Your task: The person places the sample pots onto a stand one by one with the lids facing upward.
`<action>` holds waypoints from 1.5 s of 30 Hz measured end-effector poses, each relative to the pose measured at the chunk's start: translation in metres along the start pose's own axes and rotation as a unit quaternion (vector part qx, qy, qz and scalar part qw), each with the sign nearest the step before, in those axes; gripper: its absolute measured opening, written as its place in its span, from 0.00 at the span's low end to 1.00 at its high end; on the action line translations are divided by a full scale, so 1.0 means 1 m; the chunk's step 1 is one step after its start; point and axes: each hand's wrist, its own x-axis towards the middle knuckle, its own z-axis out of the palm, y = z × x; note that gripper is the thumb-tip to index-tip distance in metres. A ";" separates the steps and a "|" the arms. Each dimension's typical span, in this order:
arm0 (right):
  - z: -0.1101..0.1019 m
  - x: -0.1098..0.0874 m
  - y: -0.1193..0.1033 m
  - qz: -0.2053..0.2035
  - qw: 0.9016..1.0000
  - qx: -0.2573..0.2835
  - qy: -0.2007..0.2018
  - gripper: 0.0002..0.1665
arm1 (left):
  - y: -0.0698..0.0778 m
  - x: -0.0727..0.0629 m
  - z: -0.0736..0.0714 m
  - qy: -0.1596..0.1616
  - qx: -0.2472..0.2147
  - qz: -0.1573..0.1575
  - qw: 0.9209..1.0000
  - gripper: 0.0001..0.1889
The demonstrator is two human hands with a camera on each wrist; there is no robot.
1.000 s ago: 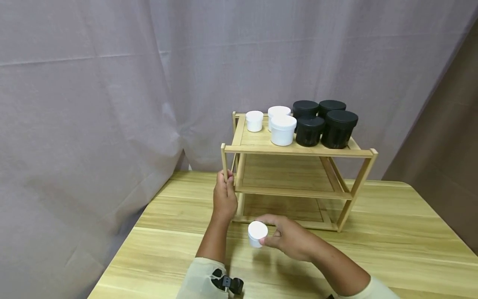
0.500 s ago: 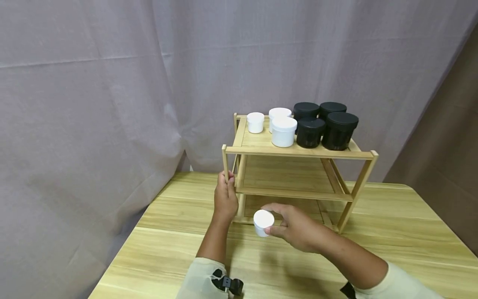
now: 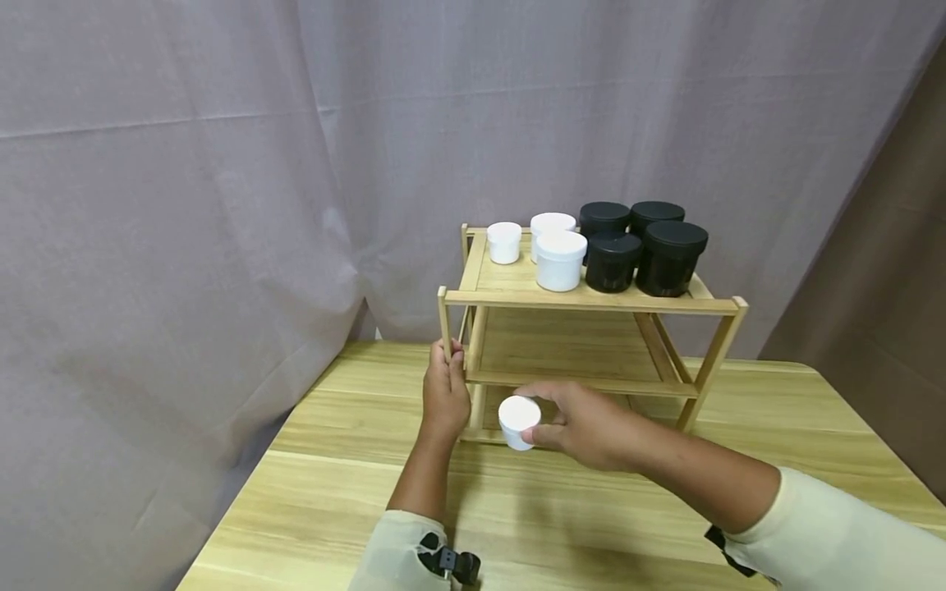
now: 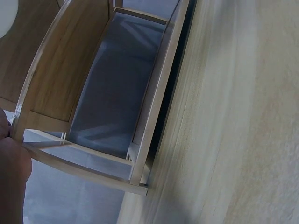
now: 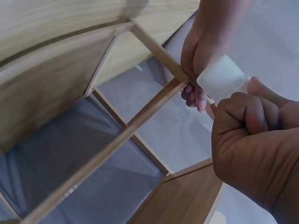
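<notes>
My right hand (image 3: 584, 427) pinches a small white lidded jar (image 3: 520, 423) between thumb and fingers, lid up, in front of the lower part of a wooden three-tier rack (image 3: 591, 384). With its fingers curled round the rack's front left post, my left hand (image 3: 447, 390) grips it at about middle-shelf height. In the right wrist view the jar (image 5: 223, 78) shows close to the left hand (image 5: 201, 56). On the rack's top shelf stand a small white jar (image 3: 504, 244), two larger white jars (image 3: 560, 261) and several black jars (image 3: 671, 258).
The rack stands on a wood-grain table (image 3: 355, 484). Behind it hangs a grey curtain (image 3: 406, 148), with a brown one (image 3: 872, 287) at the right. Bare tabletop lies in front of the rack and to its right. The rack's middle shelf (image 3: 562, 341) shows bare boards.
My right hand has lifted the small white jar and carried it toward the rack, slightly rightward overall. The left hand keeps its grip on the post.
</notes>
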 end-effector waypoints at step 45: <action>-0.103 0.055 -0.105 0.118 0.991 -0.046 0.043 0.28 | -0.002 0.001 -0.005 0.005 -0.003 -0.002 1.000 0.07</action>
